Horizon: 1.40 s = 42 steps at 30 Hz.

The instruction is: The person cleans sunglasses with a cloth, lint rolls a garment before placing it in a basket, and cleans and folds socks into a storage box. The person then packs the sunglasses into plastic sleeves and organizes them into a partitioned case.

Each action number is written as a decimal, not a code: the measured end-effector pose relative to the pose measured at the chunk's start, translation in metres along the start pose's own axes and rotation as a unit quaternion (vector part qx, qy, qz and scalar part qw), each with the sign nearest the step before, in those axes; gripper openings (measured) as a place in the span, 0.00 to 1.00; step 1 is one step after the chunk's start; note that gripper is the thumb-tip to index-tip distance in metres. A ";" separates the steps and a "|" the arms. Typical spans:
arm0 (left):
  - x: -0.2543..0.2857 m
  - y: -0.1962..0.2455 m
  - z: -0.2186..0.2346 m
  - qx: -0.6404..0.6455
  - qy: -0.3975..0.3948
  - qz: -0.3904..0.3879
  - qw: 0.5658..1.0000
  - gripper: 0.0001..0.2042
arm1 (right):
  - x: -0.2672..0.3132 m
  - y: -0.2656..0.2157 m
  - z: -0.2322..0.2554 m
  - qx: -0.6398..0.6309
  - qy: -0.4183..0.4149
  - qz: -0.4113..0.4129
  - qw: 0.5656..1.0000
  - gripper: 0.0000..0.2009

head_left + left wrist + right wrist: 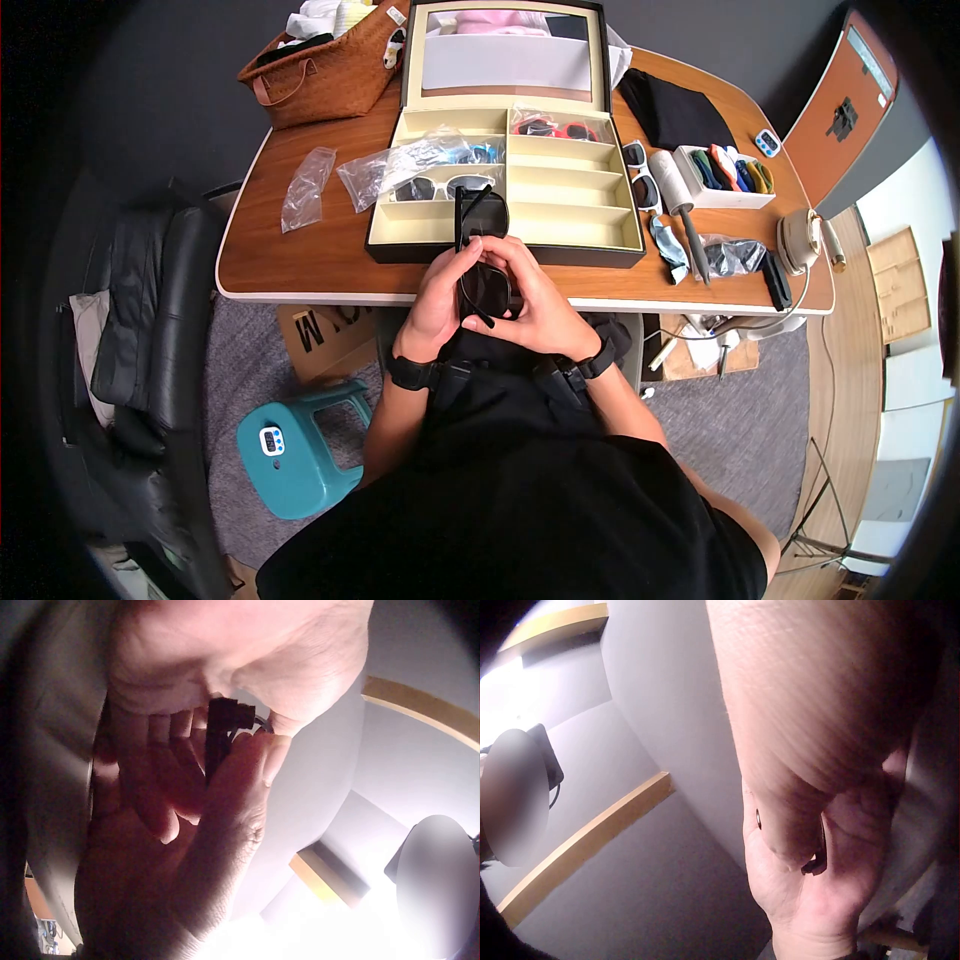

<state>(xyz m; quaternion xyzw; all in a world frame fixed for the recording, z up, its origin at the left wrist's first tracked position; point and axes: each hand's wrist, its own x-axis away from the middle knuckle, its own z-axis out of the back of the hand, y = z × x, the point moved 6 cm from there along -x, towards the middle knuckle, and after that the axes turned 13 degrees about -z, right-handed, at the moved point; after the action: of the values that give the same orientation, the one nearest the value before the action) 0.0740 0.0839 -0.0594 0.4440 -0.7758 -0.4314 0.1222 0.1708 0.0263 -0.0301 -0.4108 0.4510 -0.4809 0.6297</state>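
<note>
Both hands hold one pair of black sunglasses (485, 215) upright on its side, over the front edge of the display case (400, 240). The left hand (435, 300) grips it from the left, thumb by the frame. From the right, the right hand (540, 310) pinches the lower part, fingers curled round the lens. In the left wrist view a black piece of the frame (219, 735) shows between the fingers. Only a small dark part (817, 859) is visible in the right wrist view; the palms hide the rest. White-framed sunglasses (440, 188) lie in a compartment beyond the hands.
Clear plastic bags (308, 190) lie left of and over the case, which also holds red sunglasses (555, 130). Right of it are white sunglasses (645, 190), a lint roller (670, 180), a white box (725, 195) and a black cloth (675, 110). A woven basket (330, 80) stands back left.
</note>
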 end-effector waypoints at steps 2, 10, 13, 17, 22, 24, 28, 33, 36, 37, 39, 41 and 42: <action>0.000 0.000 -0.001 0.007 -0.032 0.009 0.999 0.18 | 0.001 0.000 0.000 0.004 -0.001 -0.003 1.000 0.41; 0.000 0.001 -0.002 0.030 -0.034 0.010 0.999 0.17 | 0.000 -0.001 0.000 -0.003 -0.002 -0.004 1.000 0.41; 0.003 0.001 -0.002 0.032 -0.032 0.009 0.999 0.16 | 0.001 -0.001 -0.001 0.019 0.004 0.006 1.000 0.42; 0.003 0.011 -0.015 0.002 -0.061 0.008 0.998 0.18 | 0.001 0.000 0.004 -0.044 0.061 0.011 0.997 0.42; 0.001 0.001 -0.012 -0.040 -0.076 0.008 0.996 0.18 | 0.002 -0.003 0.008 0.002 0.075 0.016 0.997 0.44; 0.000 0.002 -0.011 -0.081 -0.045 -0.019 0.995 0.15 | 0.004 -0.002 0.008 -0.004 0.060 -0.057 0.997 0.45; 0.002 0.009 -0.013 -0.058 -0.010 -0.022 0.998 0.15 | 0.005 -0.004 0.005 -0.038 0.055 0.004 0.998 0.47; 0.002 0.010 -0.006 -0.065 0.018 -0.024 0.997 0.14 | 0.005 0.000 0.005 -0.072 0.054 -0.016 0.996 0.44; 0.000 0.010 -0.005 -0.083 0.028 -0.045 0.995 0.14 | 0.005 0.002 0.006 -0.033 0.053 -0.007 0.998 0.39; 0.000 0.010 -0.005 -0.086 0.026 -0.042 0.995 0.14 | 0.005 0.002 0.006 -0.033 0.053 -0.006 0.998 0.39; 0.001 0.011 -0.003 -0.089 0.023 -0.039 0.995 0.14 | 0.004 0.002 0.006 -0.038 0.055 -0.013 0.998 0.37; 0.003 0.011 -0.010 -0.020 -0.061 -0.007 0.998 0.18 | 0.004 0.004 0.006 -0.041 0.047 -0.013 0.998 0.37; 0.003 0.012 -0.011 -0.020 -0.061 -0.007 0.998 0.18 | 0.004 0.005 0.005 -0.044 0.038 -0.013 0.998 0.37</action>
<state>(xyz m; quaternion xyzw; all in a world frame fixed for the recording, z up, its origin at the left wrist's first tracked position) 0.0717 0.0775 -0.0441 0.4194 -0.7699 -0.4743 0.0804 0.1771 0.0242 -0.0342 -0.4254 0.4905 -0.4838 0.5869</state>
